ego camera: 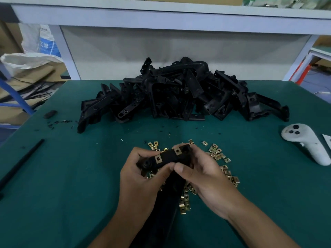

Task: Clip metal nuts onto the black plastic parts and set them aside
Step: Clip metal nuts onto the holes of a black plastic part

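I hold one black plastic part (170, 156) between both hands over the green table (71, 176). Two brass-coloured metal nuts (158, 159) sit clipped on its upper edge. My left hand (138, 176) grips the part's left end with its round boss. My right hand (202, 174) grips the right end, thumb pressed on the near side. The part's long body runs down toward me between my forearms. Loose metal nuts (217, 154) lie scattered under and to the right of my hands. A big pile of black plastic parts (175, 93) lies at the back of the table.
A white hand controller (306, 142) lies at the right edge. A thin black rod (21, 161) lies along the left side, with a small black block (50, 114) and black scraps beyond it. A white sack (26, 61) and boxes stand off the table at left.
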{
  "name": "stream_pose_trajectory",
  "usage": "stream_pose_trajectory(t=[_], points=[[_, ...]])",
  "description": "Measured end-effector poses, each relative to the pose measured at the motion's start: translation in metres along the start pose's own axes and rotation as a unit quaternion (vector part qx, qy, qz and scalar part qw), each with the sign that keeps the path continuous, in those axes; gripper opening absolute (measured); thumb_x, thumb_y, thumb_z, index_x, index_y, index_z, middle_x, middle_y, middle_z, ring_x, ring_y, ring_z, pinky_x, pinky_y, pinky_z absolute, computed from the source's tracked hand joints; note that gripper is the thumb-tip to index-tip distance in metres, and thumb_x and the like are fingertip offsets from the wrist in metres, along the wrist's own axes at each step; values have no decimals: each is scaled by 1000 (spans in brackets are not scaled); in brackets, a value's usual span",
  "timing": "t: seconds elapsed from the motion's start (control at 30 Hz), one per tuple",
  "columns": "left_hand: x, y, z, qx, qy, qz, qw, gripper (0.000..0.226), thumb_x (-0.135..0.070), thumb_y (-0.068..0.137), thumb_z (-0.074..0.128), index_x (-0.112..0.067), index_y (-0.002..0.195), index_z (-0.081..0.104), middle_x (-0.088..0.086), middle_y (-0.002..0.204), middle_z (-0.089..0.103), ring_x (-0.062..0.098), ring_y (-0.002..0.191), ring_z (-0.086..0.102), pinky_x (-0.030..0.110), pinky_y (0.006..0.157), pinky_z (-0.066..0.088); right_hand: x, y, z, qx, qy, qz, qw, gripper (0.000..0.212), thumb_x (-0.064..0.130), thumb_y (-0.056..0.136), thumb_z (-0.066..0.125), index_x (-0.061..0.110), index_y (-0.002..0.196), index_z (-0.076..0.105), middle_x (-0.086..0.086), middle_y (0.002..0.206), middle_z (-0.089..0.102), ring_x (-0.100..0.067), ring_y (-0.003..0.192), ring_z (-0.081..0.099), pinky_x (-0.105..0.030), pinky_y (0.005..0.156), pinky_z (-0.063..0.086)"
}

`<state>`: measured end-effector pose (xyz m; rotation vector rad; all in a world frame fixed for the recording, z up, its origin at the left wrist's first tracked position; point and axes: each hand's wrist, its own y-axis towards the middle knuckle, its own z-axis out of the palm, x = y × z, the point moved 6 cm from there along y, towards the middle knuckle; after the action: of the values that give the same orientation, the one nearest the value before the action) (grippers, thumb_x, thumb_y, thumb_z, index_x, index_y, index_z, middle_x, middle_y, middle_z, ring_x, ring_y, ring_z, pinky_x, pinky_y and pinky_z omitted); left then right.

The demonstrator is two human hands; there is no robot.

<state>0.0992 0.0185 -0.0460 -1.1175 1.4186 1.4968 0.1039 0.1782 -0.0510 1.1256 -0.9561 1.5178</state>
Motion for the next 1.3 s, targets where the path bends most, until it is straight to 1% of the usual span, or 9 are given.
stream_pose_trajectory(t=[0.17,0.23,0.3,0.4,0.53,0.77,0.87,1.13,1.3], points=[[6,5,8,81,-186,-165,965,30,-44,71,79,-23,92,75,5,94,74,21,86,70,27,74,56,16,2,-10,-28,-63,-53,996,27,37,74,83,33,99,73,-1,100,76,-16,95,71,-24,80,57],[4,5,14,149,-195,-202,948,34,-46,78,76,-19,97,79,10,99,77,23,89,73,27,74,58,21,2,-9,4,-87,-55,995,32,32,70,88,34,98,74,-3,96,78,-14,90,73,-21,77,56],[5,2,18,187,-195,-226,936,34,-44,79,80,-12,89,78,11,89,76,21,79,72,26,69,57,22,1,-7,40,-103,-54,992,34,20,70,91,31,96,73,-3,90,78,-13,83,73,-19,74,55],[8,2,18,210,-197,-247,925,27,-39,73,84,-14,77,77,7,78,73,15,71,68,23,66,56,26,-1,-5,57,-126,-73,988,28,8,71,86,25,89,72,2,83,74,-9,76,70,-17,70,54],[7,0,19,266,-205,-262,905,25,-37,82,76,-12,82,76,10,83,72,17,76,68,25,71,57,29,-1,-7,46,-118,-74,989,17,16,77,81,23,91,76,3,81,73,-6,75,69,-15,69,53],[4,-5,22,349,-158,-256,888,20,-36,89,73,-19,78,73,5,82,67,15,79,64,24,77,54,21,-2,-10,70,-69,36,995,21,32,72,82,24,91,80,0,88,77,-9,78,72,-18,67,56],[3,-3,16,361,-154,-246,886,19,-35,86,71,-19,77,72,1,78,66,13,76,63,23,75,52,33,-4,-19,60,-19,42,997,28,41,72,88,23,93,81,-1,88,78,-10,76,73,-18,64,56],[11,-6,25,299,-213,-245,897,21,-41,80,82,-23,72,74,-6,71,66,5,67,60,18,66,50,25,-2,-15,36,-28,39,998,20,27,68,80,24,88,81,-2,87,78,-12,77,74,-20,65,57],[14,-5,25,317,-218,-254,887,27,-48,76,84,-23,75,75,-3,75,68,6,70,61,20,69,51,24,-1,-14,56,-12,40,998,45,47,56,96,23,92,81,-6,95,79,-15,84,75,-24,72,59]])
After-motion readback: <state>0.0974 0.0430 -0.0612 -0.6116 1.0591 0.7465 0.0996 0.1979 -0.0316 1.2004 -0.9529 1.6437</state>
